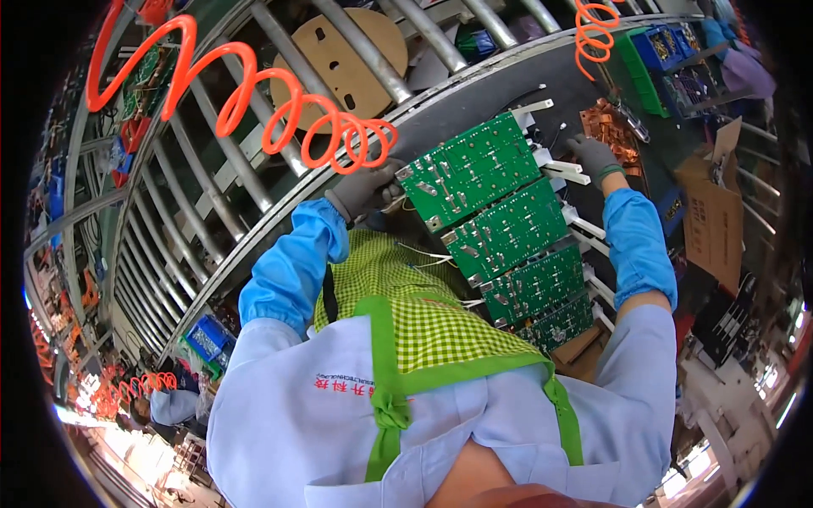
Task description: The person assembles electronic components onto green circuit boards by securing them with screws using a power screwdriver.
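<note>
1. Holding the near corner of the top green board, the left hand in a grey glove is closed on its edge.
2. Four green boards lie in a row on the dark counter, between the hands.
3. The right hand rests fingers-down by the copper parts; its grip cannot be told.
4. A brown cardboard box sits to the right.
5. Blue bins sit far off.
</note>
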`<state>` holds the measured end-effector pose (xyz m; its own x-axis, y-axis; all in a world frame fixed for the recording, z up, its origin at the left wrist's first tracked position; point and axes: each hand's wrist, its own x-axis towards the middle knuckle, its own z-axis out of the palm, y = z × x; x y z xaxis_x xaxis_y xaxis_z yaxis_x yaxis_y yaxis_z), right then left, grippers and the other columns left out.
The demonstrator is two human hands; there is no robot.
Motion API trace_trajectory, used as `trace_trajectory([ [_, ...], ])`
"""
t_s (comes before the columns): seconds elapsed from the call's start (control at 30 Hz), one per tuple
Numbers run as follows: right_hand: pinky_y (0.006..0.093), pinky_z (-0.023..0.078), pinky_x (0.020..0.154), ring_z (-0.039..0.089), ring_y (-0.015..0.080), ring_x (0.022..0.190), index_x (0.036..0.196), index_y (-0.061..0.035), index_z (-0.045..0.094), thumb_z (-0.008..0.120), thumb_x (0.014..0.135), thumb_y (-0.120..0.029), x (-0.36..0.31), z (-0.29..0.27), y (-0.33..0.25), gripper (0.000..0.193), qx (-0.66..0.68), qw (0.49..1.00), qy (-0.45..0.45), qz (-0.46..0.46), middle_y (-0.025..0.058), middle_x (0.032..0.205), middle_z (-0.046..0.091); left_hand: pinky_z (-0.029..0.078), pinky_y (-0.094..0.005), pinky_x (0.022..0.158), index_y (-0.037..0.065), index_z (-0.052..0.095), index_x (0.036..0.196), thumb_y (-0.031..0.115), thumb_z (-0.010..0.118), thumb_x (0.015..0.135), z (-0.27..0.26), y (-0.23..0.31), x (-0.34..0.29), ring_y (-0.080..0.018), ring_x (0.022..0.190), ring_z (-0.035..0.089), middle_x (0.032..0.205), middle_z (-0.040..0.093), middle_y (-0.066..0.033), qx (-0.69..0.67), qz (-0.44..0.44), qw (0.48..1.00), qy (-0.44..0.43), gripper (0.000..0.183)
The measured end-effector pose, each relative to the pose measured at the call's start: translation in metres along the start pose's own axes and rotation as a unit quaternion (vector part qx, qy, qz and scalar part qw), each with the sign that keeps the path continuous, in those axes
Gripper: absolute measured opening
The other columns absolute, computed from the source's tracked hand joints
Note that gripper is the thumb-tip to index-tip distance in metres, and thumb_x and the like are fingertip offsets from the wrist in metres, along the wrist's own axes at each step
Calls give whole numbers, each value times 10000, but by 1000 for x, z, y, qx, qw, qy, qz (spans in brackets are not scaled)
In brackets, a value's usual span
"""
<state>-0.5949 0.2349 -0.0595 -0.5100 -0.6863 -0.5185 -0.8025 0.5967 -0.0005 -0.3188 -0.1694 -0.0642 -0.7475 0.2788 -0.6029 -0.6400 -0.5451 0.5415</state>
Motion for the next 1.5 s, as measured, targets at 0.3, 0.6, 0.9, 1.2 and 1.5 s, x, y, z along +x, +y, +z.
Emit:
trace_trajectory([
  [0.3,466,462,746,574,402,893,1052,-95,531,506,808,-130,-5,8,29,247,150,964,196,100,198,965,592,386,-190,579,3,533,1056,76,462,911,5,20,-2,-69,657,458,828,545,-26,-15,16,1000,5,177],
  [0.6,466,439,803,559,384,978,1085,-76,456,513,846,-354,-3,46,50,371,205,954,101,192,225,1003,593,364,-172,547,-35,534,1057,75,458,916,-1,10,7,-64,651,452,825,555,-40,-20,8,1000,-20,195],
  [0.9,413,470,800,579,344,989,1147,-95,480,615,794,-249,-13,44,38,408,157,960,137,189,156,1075,606,397,-181,599,-32,542,1063,111,442,921,24,13,-5,-55,679,465,797,549,-49,118,48,990,60,225],
  [1.2,445,476,733,583,353,895,1032,-133,538,543,829,-178,-1,44,41,208,79,975,162,127,140,991,575,376,-154,548,-5,548,1094,155,428,946,16,17,-1,-16,614,441,793,547,20,240,94,966,22,249],
  [1.5,403,470,700,579,345,850,998,-93,588,554,801,-110,-114,-74,8,201,128,922,340,136,139,942,580,397,-149,548,-2,526,1114,161,448,930,12,16,1,-37,661,474,846,547,-11,-27,-22,999,7,257],
])
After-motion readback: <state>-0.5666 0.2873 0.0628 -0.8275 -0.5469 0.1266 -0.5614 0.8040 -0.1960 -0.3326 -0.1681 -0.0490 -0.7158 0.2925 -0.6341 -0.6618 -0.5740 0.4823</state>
